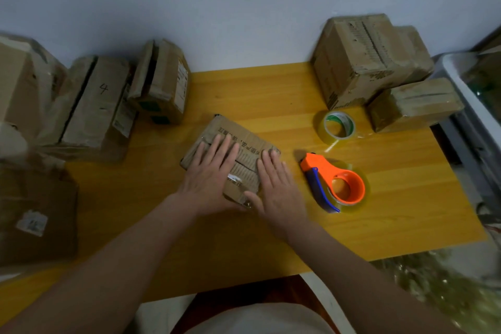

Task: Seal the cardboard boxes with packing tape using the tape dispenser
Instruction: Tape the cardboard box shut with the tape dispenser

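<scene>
A small cardboard box (230, 154) lies at the middle of the yellow desk (271, 95). The left hand (208, 173) and right hand (276, 187) both press flat on its top, fingers straight and spread. The orange tape dispenser (334, 183) rests just right of the box, a loose tape roll (337, 125) behind it
</scene>
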`<state>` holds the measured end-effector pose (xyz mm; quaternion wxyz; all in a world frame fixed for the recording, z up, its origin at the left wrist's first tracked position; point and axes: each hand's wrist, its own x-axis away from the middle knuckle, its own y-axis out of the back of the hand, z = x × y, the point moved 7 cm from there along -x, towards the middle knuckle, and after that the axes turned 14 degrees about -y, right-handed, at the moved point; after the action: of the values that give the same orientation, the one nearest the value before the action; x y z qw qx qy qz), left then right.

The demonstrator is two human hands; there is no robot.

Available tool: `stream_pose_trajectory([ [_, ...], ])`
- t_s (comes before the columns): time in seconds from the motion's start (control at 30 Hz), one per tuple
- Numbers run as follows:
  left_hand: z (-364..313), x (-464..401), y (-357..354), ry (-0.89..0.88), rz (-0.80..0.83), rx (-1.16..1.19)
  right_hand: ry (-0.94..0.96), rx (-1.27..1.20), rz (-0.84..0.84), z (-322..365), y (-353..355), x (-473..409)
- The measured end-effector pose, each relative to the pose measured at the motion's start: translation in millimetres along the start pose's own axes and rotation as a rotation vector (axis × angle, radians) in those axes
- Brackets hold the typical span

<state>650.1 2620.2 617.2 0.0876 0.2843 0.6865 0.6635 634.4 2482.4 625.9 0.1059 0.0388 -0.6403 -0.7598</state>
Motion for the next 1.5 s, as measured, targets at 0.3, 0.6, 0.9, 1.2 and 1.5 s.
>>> stream_pose_trajectory([
  [0.3,-10,6,-3,0.184,0.001,0.026,0.062,-0.726,-0.195,-5,38,17],
  [0.6,-17,5,2,0.023,-0.1,-0.021,-0.29,-0.793,0.103,-20,4,-70],
  [0.9,-17,4,-2,0.065,-0.077,-0.047,-0.81,-1.446,0.254,-22,-50,-72],
  [1.2,-18,5,-2,0.175,-0.04,-0.024,-0.588,-1.051,0.196,-34,-64,-93],
  [1.5,-33,4,-1,0.427,-0.026,0.159,-0.329,-1.065,0.102,-13,-9,-20],
])
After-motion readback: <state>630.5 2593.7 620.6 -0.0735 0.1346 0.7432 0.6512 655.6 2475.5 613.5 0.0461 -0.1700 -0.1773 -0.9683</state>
